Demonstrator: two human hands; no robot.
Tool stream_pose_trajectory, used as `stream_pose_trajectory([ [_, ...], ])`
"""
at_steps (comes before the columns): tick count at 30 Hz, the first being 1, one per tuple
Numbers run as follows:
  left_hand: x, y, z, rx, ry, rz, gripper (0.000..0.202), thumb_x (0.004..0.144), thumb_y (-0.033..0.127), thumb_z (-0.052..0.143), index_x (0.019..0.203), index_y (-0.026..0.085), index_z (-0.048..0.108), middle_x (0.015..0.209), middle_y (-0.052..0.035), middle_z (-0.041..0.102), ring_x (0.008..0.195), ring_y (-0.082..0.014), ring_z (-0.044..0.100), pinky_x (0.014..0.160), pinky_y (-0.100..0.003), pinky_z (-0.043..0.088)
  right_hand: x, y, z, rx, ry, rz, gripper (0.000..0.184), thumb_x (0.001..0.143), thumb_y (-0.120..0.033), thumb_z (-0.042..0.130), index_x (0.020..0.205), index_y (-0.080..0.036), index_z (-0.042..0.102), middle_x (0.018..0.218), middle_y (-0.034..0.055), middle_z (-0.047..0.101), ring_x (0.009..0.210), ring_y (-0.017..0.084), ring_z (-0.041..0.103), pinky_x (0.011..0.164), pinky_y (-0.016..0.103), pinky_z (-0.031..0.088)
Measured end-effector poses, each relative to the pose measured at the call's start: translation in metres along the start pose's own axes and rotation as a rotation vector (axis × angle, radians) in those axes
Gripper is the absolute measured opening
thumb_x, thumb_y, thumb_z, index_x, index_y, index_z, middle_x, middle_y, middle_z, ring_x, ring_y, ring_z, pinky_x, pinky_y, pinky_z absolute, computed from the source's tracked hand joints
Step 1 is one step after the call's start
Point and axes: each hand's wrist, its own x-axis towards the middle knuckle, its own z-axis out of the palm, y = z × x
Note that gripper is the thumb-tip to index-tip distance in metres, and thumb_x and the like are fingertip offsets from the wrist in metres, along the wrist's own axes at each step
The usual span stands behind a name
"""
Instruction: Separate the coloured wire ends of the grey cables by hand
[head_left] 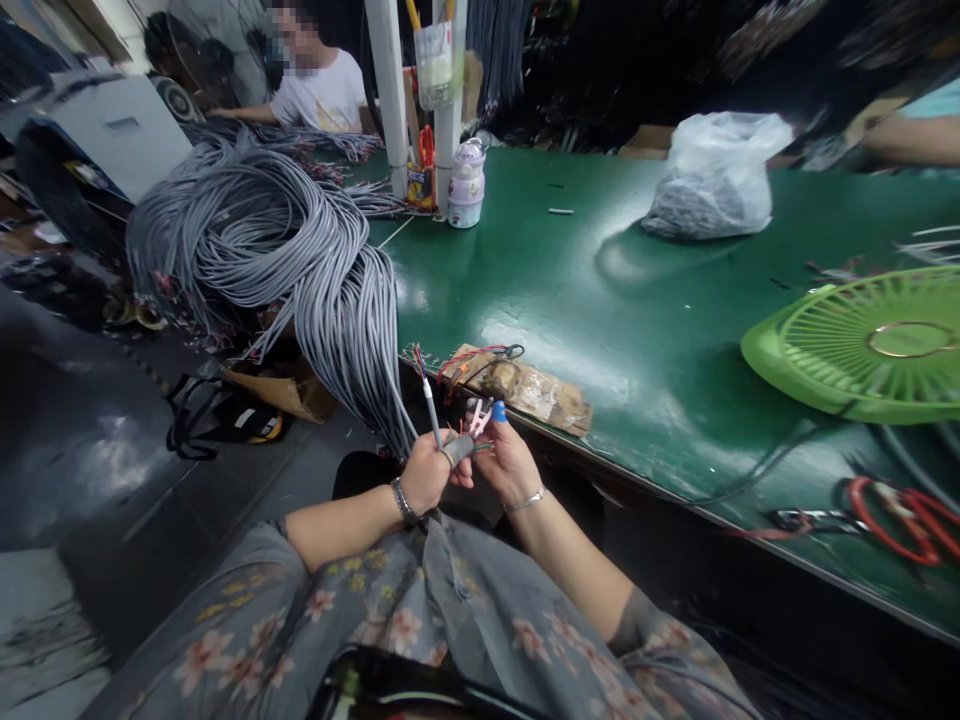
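My left hand (429,476) is closed around a grey cable (433,412), whose stripped end with thin coloured wires points up. A short grey sleeve-like piece (459,450) lies across the fingers of the same hand; its exact kind is unclear. My right hand (513,464), with a blue cover on one fingertip, is closed at a cluster of thin pinkish-white wires (478,418) beside that piece. The fingers of both hands almost meet just off the table edge. Small green and orange wire ends stick out between them.
A big bundle of grey cables (345,300) hangs over the left table edge. On the green table (525,270) are a worn wooden block (536,390), a plastic bag (712,180), a green fan (870,345) and red-handled pliers (900,515). A co-worker (330,90) sits behind.
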Motion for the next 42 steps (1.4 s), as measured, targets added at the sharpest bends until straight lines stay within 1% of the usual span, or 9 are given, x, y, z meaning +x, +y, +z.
stream_pose_trajectory([
  [7, -0.003, -0.001, -0.003, 0.059, -0.061, -0.012, 0.054, 0.057, 0.065, 0.07, 0.059, 0.015, 0.05, 0.047, 0.0, 0.053, 0.036, -0.0094, 0.05, 0.036, -0.018, 0.037, -0.004, -0.002, 0.007, 0.035, -0.001, 0.029, 0.03, 0.069, -0.04, 0.08, 0.067, -0.015, 0.064, 0.059, -0.0005, 0.06, 0.05, 0.01, 0.051, 0.048, 0.021, 0.043],
  [15, -0.008, -0.001, -0.009, 0.027, -0.053, -0.03, 0.054, 0.055, 0.062, 0.074, 0.057, 0.016, 0.047, 0.044, 0.0023, 0.05, 0.035, -0.0084, 0.047, 0.036, -0.018, 0.038, -0.006, -0.001, -0.002, 0.022, -0.04, 0.078, 0.047, 0.061, -0.062, 0.077, 0.074, -0.018, 0.065, 0.069, 0.0004, 0.063, 0.056, 0.012, 0.054, 0.048, 0.023, 0.043],
  [18, -0.009, -0.001, -0.012, 0.014, -0.052, -0.023, 0.052, 0.057, 0.061, 0.073, 0.057, 0.016, 0.048, 0.044, 0.0019, 0.05, 0.035, -0.0086, 0.048, 0.036, -0.019, 0.037, -0.007, -0.002, -0.006, -0.042, -0.088, 0.066, 0.049, 0.06, -0.062, 0.077, 0.08, -0.018, 0.067, 0.075, 0.0012, 0.064, 0.058, 0.012, 0.053, 0.049, 0.024, 0.043],
  [23, -0.008, 0.007, -0.01, -0.023, -0.029, -0.046, 0.052, 0.052, 0.061, 0.074, 0.057, 0.016, 0.049, 0.042, 0.0025, 0.05, 0.033, -0.0084, 0.046, 0.035, -0.018, 0.034, -0.009, -0.003, -0.004, -0.148, -0.075, -0.072, 0.047, 0.053, -0.048, 0.085, 0.084, -0.017, 0.069, 0.07, -0.0003, 0.062, 0.057, 0.011, 0.049, 0.048, 0.023, 0.038],
  [28, -0.003, 0.012, -0.006, -0.036, -0.025, -0.076, 0.05, 0.052, 0.058, 0.073, 0.057, 0.016, 0.047, 0.04, 0.0022, 0.049, 0.031, -0.0093, 0.045, 0.034, -0.019, 0.032, -0.008, -0.002, -0.001, -0.186, -0.05, -0.119, 0.047, 0.056, -0.056, 0.08, 0.077, -0.015, 0.068, 0.066, 0.0024, 0.061, 0.061, 0.014, 0.052, 0.054, 0.026, 0.042],
  [31, -0.001, 0.013, -0.005, -0.027, -0.036, -0.085, 0.047, 0.053, 0.056, 0.072, 0.058, 0.016, 0.048, 0.04, 0.0022, 0.049, 0.031, -0.0093, 0.045, 0.034, -0.019, 0.03, -0.007, 0.0, -0.002, -0.209, -0.009, -0.139, 0.051, 0.053, -0.06, 0.081, 0.075, -0.016, 0.068, 0.065, 0.0017, 0.061, 0.06, 0.014, 0.052, 0.055, 0.027, 0.042],
  [36, 0.0, 0.014, -0.004, -0.021, -0.048, -0.094, 0.048, 0.052, 0.057, 0.072, 0.059, 0.017, 0.047, 0.04, 0.0018, 0.048, 0.032, -0.0097, 0.044, 0.034, -0.019, 0.029, -0.007, 0.005, -0.007, -0.355, 0.088, -0.43, 0.052, 0.06, -0.069, 0.072, 0.058, -0.019, 0.06, 0.054, -0.0005, 0.054, 0.053, 0.012, 0.044, 0.052, 0.027, 0.036],
  [38, 0.001, 0.014, -0.004, -0.02, -0.053, -0.087, 0.049, 0.052, 0.058, 0.073, 0.058, 0.017, 0.047, 0.04, 0.0019, 0.048, 0.031, -0.0097, 0.045, 0.034, -0.019, 0.028, -0.006, 0.005, -0.007, -0.357, 0.061, -0.386, 0.05, 0.06, -0.068, 0.073, 0.06, -0.019, 0.062, 0.054, -0.0002, 0.054, 0.053, 0.013, 0.045, 0.052, 0.028, 0.037],
  [42, 0.001, 0.014, -0.003, -0.02, -0.056, -0.089, 0.049, 0.054, 0.059, 0.073, 0.058, 0.017, 0.047, 0.041, 0.002, 0.048, 0.032, -0.0093, 0.044, 0.034, -0.019, 0.028, -0.001, 0.002, -0.001, -0.194, -0.031, -0.057, 0.049, 0.057, -0.064, 0.077, 0.067, -0.017, 0.065, 0.057, 0.0018, 0.057, 0.055, 0.015, 0.05, 0.054, 0.03, 0.043],
])
